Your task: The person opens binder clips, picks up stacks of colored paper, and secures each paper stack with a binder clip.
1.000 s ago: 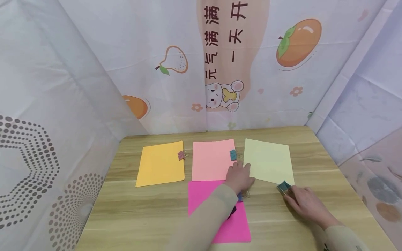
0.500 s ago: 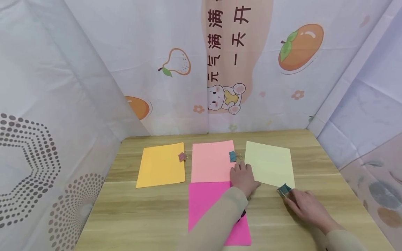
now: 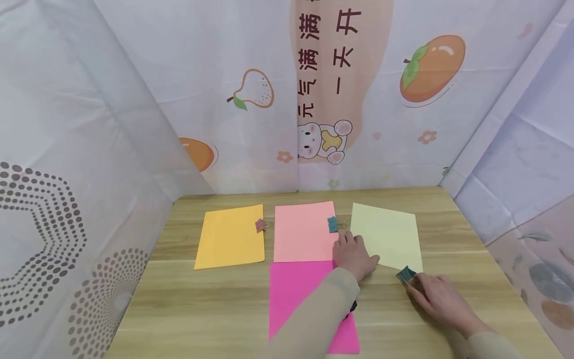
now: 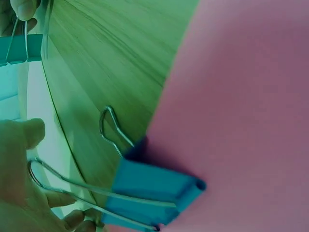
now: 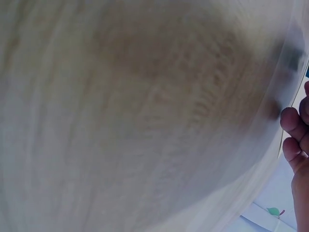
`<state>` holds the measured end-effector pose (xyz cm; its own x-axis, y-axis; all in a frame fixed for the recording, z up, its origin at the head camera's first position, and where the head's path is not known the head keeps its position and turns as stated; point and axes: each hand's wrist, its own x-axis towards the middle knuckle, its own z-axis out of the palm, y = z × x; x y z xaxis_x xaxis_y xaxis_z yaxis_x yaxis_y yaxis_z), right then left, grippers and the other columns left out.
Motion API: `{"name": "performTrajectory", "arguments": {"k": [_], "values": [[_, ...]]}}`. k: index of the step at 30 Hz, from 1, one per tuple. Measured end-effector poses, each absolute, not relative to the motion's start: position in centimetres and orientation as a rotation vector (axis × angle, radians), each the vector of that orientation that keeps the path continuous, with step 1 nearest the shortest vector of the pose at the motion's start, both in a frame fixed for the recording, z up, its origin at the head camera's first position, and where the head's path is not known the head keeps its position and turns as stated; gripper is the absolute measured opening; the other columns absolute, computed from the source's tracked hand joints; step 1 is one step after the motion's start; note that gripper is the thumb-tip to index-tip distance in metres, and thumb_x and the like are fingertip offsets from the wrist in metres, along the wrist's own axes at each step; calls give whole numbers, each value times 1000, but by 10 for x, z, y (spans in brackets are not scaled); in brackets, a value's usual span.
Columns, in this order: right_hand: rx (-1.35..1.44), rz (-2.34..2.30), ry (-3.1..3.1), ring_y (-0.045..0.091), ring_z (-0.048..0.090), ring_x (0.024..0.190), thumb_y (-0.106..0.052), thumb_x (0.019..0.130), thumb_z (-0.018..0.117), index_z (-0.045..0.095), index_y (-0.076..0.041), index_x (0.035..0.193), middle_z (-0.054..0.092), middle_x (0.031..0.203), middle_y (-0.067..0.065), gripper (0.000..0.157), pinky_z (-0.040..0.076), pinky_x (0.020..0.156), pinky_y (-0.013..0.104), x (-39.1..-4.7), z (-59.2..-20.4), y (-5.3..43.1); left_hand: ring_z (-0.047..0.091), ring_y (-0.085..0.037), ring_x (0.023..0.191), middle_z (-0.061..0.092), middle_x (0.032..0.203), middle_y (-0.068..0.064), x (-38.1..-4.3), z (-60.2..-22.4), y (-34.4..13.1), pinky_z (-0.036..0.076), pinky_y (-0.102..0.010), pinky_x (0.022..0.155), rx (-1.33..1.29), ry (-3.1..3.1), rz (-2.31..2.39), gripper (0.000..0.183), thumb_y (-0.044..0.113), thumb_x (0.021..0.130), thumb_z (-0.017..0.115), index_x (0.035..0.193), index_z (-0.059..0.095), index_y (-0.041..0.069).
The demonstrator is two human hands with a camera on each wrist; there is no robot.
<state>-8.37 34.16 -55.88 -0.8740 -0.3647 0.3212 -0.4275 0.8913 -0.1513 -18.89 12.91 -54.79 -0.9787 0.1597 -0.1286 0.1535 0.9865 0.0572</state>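
Observation:
My left hand (image 3: 355, 255) lies between the light pink sheet (image 3: 302, 239) and the pale yellow-green sheet (image 3: 385, 232), near the latter's lower left corner. Its fingers look relaxed and nothing is seen in them. Below it, the blue binder clip (image 4: 149, 188) grips the edge of the magenta sheet (image 3: 298, 294) in the left wrist view, its wire handles spread. My right hand (image 3: 441, 299) pinches a teal binder clip (image 3: 405, 275) by its wire handles, close to the pale sheet's lower right corner. In the right wrist view only some fingertips (image 5: 292, 121) show.
An orange-yellow sheet (image 3: 233, 237) lies at the left with a dusty-pink binder clip (image 3: 260, 225) on its right edge. Another teal binder clip (image 3: 333, 224) sits on the light pink sheet's right edge. Printed cloth (image 3: 251, 149) hangs behind the wooden table (image 3: 206, 309).
My left hand has moved right, off the blue clip on the magenta sheet and toward the pale sheet. The right hand stays nearly in place with its teal clip.

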Motion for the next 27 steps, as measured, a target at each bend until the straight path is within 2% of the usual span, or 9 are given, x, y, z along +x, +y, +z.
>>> {"name": "performTrajectory", "arguments": {"k": [3,7,11,18,22,27], "values": [[593,319,-2767,0,46,62,-23,85,80,53,-17,88,49,72,-17,27,42,69,39,-83,-560,342,42,-18,111,48,122,0,-189,-550,130,40,-33,93,229,3018,37,69,80,87,52,131,54,27],[588,322,-2757,1,49,62,-22,84,81,54,-18,88,51,72,-16,27,43,70,39,-82,-561,343,44,-18,114,49,125,-2,-189,-552,136,41,-32,97,189,3029,28,71,76,86,60,134,53,24],[591,325,-2754,1,50,64,-21,83,82,55,-18,88,52,74,-17,27,44,71,41,-82,-562,344,46,-20,116,51,124,-5,-190,-553,144,41,-31,100,110,3055,70,76,67,85,67,138,51,16],[600,323,-2748,0,51,64,-21,83,82,57,-19,85,55,74,-17,25,45,70,41,-83,-562,343,47,-21,116,53,123,-7,-192,-546,151,40,-32,102,-4,3071,121,74,48,81,74,141,50,11],[595,315,-2745,-1,51,64,-22,82,82,57,-20,85,54,74,-18,25,44,71,41,-83,-561,342,51,-20,111,56,115,-7,-193,-541,153,43,-33,99,2,3018,165,61,41,85,73,133,54,9],[613,328,-2721,-2,49,65,-20,81,83,57,-21,84,52,74,-19,26,44,70,40,-86,-561,341,56,-23,106,63,109,-7,-197,-546,153,47,-36,91,38,2970,237,39,37,88,71,113,58,10]]}}
